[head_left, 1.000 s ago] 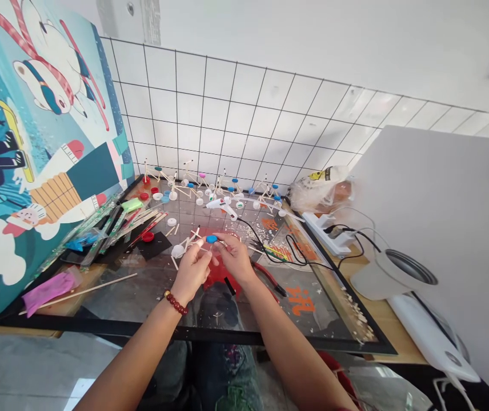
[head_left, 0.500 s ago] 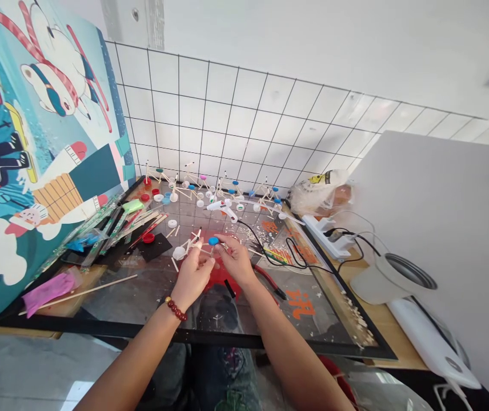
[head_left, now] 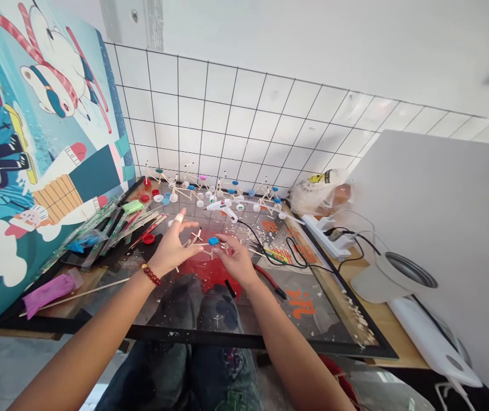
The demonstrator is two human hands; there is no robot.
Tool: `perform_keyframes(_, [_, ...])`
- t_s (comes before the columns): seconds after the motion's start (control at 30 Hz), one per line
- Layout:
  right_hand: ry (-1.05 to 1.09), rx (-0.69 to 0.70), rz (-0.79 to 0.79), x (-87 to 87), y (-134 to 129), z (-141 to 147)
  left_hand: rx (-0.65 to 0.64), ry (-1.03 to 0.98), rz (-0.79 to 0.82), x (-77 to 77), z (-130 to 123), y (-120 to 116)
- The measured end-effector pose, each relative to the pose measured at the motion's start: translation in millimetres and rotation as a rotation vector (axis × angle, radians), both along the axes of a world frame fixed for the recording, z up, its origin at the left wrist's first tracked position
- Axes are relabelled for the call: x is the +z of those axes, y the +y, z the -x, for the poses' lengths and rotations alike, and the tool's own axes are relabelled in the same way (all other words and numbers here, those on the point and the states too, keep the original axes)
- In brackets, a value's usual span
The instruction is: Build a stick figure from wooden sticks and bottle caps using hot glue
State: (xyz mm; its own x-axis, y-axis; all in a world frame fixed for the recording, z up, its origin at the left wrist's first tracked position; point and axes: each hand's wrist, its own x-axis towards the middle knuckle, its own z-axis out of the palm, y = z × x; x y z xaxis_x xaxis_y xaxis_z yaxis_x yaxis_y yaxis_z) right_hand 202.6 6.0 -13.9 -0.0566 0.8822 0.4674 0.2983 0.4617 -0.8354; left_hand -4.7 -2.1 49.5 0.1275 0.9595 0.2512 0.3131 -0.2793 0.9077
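Observation:
In the middle of the table a small wooden-stick model carries a blue oval piece [head_left: 213, 241] and a black-tipped upright stick [head_left: 199, 234]. My right hand [head_left: 236, 261] pinches it close to the blue piece, and the fingers hide part of the sticks. To the left of the model is my left hand [head_left: 171, 246], its fingers spread and nothing gripped. The left thumb tip lies close to the sticks; whether it touches them I cannot tell. Beyond the hands a white glue gun [head_left: 223, 210] lies on the table.
Several similar stick models [head_left: 265, 197] with round caps stand along the back. Pens, sticks and a red cap [head_left: 148, 238] lie at left, with a pink packet [head_left: 51, 294] nearer. A black cable [head_left: 298, 251], pliers [head_left: 272, 279] and a power strip [head_left: 325, 237] are at right.
My left hand has opened and drawn away leftward from the stick model. My right hand keeps its pinch in nearly the same place.

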Motion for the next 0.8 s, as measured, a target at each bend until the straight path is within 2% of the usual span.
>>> perform_keyframes(0.2, [-0.026,-0.02,0.012,1.0,-0.7,1.3,-0.044,-0.005,0.088,-6.7,-8.1,14.1])
perform_keyframes(0.4, [-0.037,-0.024,-0.007,2.2,-0.8,1.2,-0.098,-0.129,0.195,-9.1,-12.5,26.2])
perform_keyframes(0.6, [-0.064,0.005,-0.031,4.9,-0.6,2.4,-0.148,-0.21,0.203,-13.3,-17.4,29.8])
perform_keyframes(0.8, [-0.071,0.005,-0.043,6.6,-0.4,3.9,-0.136,-0.226,0.169,-16.0,-19.2,29.6])
